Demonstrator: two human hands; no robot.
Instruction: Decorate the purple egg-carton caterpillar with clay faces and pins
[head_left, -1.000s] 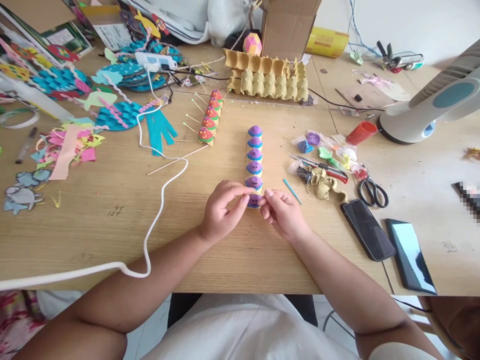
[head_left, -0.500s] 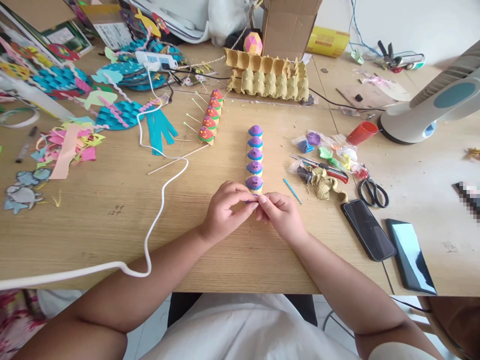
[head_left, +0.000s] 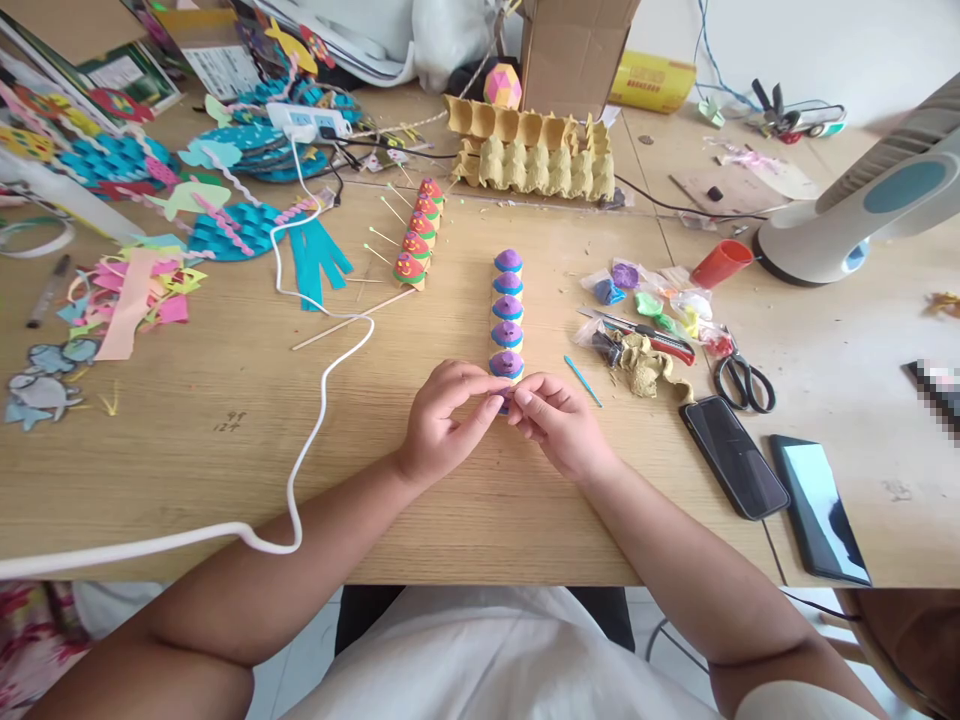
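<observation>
A strip of egg-carton cups, covered in purple and blue clay, lies lengthwise in front of me. Small dark dots mark some of its cups. At the strip's near end, my left hand has its index finger and thumb closed around the nearest cup, which is mostly hidden. My right hand meets it there, thumb and index finger pinched together against the same cup. Whatever tiny thing may be in that pinch is covered by the fingertips. A thin blue clay tool rests just right of the strip.
A red and green carton caterpillar stands left of centre near a wooden stick. A white cable snakes across the left. On the right lie clay packets, a utility knife, scissors and two phones. Egg cartons sit behind.
The fingertips have shifted slightly at the nearest cup, and a bit more of its purple and blue surface shows between them. The strip stays in place; the view has moved a little.
</observation>
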